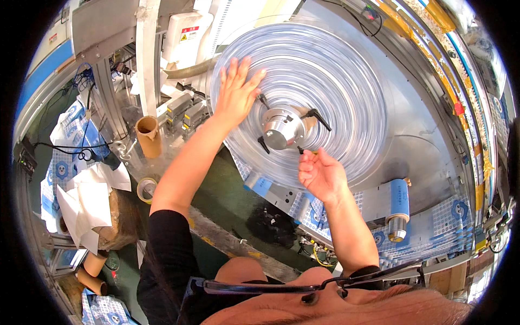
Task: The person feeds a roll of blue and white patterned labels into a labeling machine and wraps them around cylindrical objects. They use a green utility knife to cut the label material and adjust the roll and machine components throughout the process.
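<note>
A large transparent round disc [346, 81] with pale circular streaks stands in front of me, around a shiny metal hub [283, 129]. Several black clamping levers [319, 118] stick out about this hub. My left hand [236, 95] lies on the disc's left side, fingers stretched and spread. Below the hub, my right hand [323, 174] is closed, with thumb and fingertips pinching the end of a black lever [301, 149]. Its fingers hide part of that lever. Whether the streaks are wound film or reflections I cannot tell.
At the left stand a cardboard tube [148, 136], a tape roll [146, 190] and a metal post [147, 59]. A blue printed film roll [399, 200] sits on a metal roller at the right. Printed film [428, 233] runs below it. White paper [86, 203] lies at lower left.
</note>
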`<state>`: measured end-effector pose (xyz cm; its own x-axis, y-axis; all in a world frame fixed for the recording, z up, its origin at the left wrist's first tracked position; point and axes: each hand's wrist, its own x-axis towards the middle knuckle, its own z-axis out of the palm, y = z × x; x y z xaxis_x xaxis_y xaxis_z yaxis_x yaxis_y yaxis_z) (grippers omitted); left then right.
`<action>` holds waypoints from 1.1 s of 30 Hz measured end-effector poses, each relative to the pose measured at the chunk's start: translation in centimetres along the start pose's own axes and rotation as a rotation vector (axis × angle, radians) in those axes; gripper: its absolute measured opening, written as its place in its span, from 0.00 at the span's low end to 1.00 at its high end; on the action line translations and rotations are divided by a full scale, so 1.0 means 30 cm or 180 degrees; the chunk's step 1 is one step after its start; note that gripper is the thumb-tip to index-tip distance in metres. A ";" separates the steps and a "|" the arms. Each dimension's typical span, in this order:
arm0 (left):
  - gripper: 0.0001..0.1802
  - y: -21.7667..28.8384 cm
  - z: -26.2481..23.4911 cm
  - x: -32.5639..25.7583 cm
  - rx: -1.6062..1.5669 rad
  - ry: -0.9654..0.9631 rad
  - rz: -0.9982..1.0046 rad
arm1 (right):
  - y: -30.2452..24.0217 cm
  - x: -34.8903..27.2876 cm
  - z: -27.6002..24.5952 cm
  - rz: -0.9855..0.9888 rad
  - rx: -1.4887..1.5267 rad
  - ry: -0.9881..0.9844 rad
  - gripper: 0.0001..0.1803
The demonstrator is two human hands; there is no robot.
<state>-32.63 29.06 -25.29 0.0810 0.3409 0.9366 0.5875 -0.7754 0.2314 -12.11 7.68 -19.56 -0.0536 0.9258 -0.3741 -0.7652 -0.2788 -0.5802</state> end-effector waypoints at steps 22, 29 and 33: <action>0.27 0.027 -0.103 0.106 0.0063 -0.0541 0.0262 | -0.064 -0.060 0.352 -0.4517 -0.7417 0.0482 0.12; 0.27 0.003 -0.081 0.070 0.0041 -0.0508 0.0090 | -0.167 -0.041 0.431 -0.4551 -0.8070 -0.0643 0.11; 0.26 0.000 -0.069 0.041 -0.0004 -0.0568 -0.0058 | -0.170 0.020 0.435 -0.5022 -0.8143 0.0128 0.12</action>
<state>-34.19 28.38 -23.59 0.2121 0.4438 0.8707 0.5892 -0.7689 0.2483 -16.62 12.99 -7.39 -0.5219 0.6702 0.5276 0.8381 0.2880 0.4633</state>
